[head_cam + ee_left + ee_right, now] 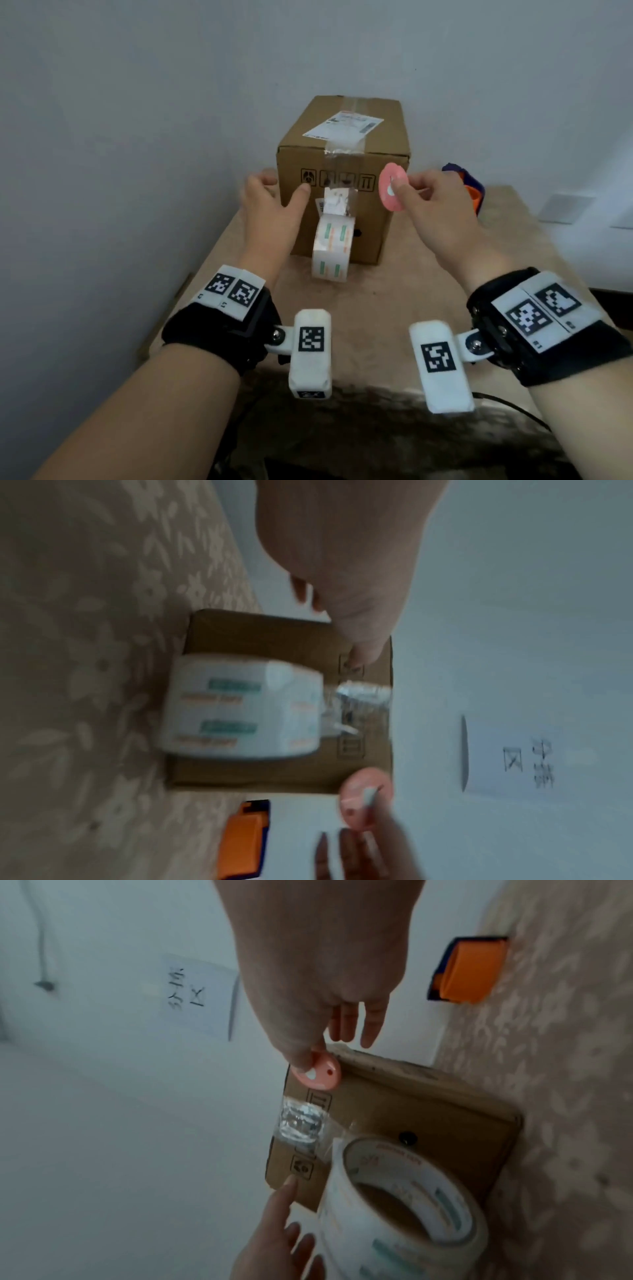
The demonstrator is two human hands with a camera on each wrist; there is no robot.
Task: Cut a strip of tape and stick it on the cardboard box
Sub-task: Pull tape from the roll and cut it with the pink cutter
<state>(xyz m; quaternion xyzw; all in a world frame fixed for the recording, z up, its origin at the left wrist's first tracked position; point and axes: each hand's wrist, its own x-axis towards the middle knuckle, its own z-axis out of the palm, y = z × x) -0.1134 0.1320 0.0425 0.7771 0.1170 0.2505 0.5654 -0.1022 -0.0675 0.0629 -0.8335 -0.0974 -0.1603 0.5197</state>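
The cardboard box [376, 219] stands at the back of the table. A white tape roll [330, 253] sits against its front face, and a crinkled clear strip [339, 202] runs from the roll up onto the box. My left hand [270, 202] holds nothing; its index fingertip [291, 1181] touches the box front left of the strip. My right hand [435, 209] pinches a round pink cutter [388, 202] between thumb and fingers, in the air by the box's upper right front corner. The right wrist view shows the roll [404, 1199], the strip [301, 1123] and the cutter [320, 1077].
An orange and blue tape dispenser [469, 192] lies right of the box, behind my right hand. The table carries a patterned beige cloth [445, 291], and its left edge runs close to the wall. A paper note [198, 993] hangs on the wall behind.
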